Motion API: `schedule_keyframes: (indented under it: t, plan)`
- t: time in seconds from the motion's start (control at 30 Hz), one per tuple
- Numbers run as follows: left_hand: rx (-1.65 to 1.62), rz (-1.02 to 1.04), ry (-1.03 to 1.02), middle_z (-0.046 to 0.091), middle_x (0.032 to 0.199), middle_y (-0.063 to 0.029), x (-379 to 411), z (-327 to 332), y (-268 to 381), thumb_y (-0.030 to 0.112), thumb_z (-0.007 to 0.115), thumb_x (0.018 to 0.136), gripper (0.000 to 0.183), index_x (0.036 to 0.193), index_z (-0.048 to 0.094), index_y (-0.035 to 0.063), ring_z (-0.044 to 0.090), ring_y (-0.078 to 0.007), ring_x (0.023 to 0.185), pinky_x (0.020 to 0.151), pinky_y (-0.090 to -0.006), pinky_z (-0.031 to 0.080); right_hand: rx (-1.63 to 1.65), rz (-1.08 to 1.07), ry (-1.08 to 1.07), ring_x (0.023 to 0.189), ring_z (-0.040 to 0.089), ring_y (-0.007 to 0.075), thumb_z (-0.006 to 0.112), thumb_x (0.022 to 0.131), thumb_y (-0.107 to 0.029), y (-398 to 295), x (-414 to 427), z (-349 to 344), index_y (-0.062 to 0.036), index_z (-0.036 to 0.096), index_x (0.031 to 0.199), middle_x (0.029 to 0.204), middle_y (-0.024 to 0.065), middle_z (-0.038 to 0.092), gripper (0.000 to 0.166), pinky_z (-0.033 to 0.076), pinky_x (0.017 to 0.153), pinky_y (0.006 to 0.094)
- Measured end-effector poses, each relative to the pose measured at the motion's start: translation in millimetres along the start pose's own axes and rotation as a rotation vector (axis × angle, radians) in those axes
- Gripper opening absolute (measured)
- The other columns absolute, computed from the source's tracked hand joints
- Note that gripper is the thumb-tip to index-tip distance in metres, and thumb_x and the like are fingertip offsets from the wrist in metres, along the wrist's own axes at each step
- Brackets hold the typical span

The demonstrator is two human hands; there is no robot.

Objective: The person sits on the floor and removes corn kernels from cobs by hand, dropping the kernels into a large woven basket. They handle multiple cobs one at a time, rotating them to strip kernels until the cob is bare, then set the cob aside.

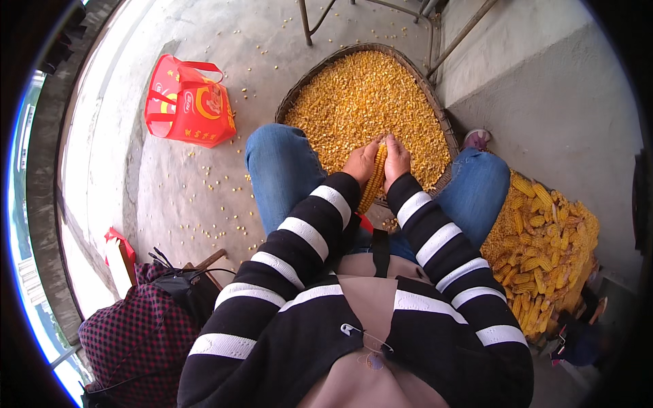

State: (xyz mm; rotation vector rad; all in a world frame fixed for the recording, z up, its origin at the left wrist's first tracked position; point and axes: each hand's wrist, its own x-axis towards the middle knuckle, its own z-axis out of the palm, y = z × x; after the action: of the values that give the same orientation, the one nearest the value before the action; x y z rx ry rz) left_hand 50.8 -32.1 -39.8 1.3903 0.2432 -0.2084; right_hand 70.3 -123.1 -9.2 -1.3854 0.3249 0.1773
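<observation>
Between my knees, an ear of corn [375, 181] with rows of yellow kernels is held over the near side of a woven basket [449, 122]. My left hand [362, 160] grips the ear from the left, and my right hand [397, 160] closes on its upper part from the right. The fingertips of both hands meet at the far end of the ear, where their exact contact is hidden. Loose corn kernels [367, 97] fill the basket in a broad layer.
A red carry bag [191, 102] stands on the concrete floor at left, among scattered kernels. At right lies a heap of corn ears [535, 245] beside the wall. Metal legs [306, 25] of furniture rise behind the basket. A checked cloth item [143, 336] sits at lower left.
</observation>
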Motion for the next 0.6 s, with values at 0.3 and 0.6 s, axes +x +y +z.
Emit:
schedule_keyframes:
  t: [0.3,0.6]
  plan:
    - [0.131,-0.031,-0.031,0.056,0.1,-0.0108,-1.5,3.0,8.3,0.036,0.033,0.091,0.046,0.113,0.049,-0.0022,0.05,-0.0158,0.09,0.08,-0.0253,0.039,0.024,-0.002,0.038,0.067,0.05,0.0111,0.044,0.087,-0.028,-6.4,-0.1,2.8,-0.0029,0.057,0.079,0.073,0.0021,0.055,0.029,0.041,0.064,0.0238]
    - [0.03,-0.179,-0.051,0.058,0.092,-0.0119,-4.4,5.1,17.1,0.048,0.041,0.084,0.058,0.1,0.054,-0.0063,0.054,-0.0175,0.079,0.074,-0.0277,0.042,0.095,0.086,0.047,0.068,0.051,0.0111,0.048,0.086,-0.027,1.2,4.2,0.6,-0.0024,0.057,0.079,0.073,0.0025,0.055,0.027,0.041,0.064,0.0238]
